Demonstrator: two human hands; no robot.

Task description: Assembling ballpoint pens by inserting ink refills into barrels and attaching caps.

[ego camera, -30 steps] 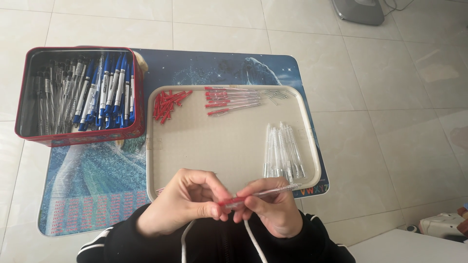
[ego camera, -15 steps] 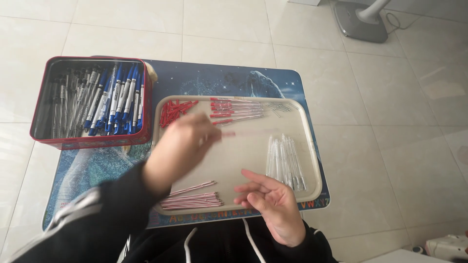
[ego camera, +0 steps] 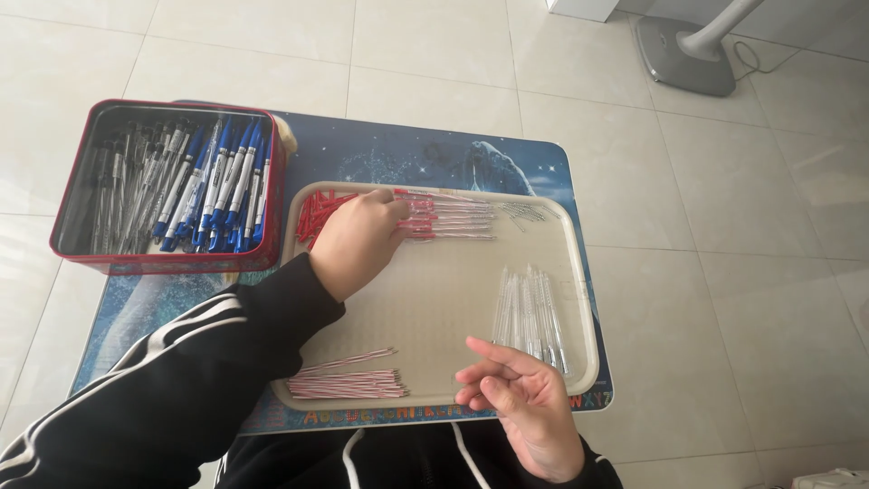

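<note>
- The blue picture mat spreads over the low table, and right in the middle of it sits the cream tray, our landmark.
- Left of the tray, touching its corner, stands the red tin, stacked with blue-and-clear pens.
- Left hand has swung up from the near edge to the tray's far-left corner, fingers curled down onto the red-tipped refills; whether they have pinched one yet, I cannot tell.
- Right hand has let go: it hovers over the tray's near-right edge, palm up, fingers loose, holding nothing.
- Clear barrels lie in a row on the tray's right side, just beyond that free hand.
- New on the tray's near-left edge: a finished bundle of thin red-and-white pieces, so the piece both hands worked a second ago looks laid down there.
- Red caps are heaped in the far-left corner, beside the left hand.
</note>
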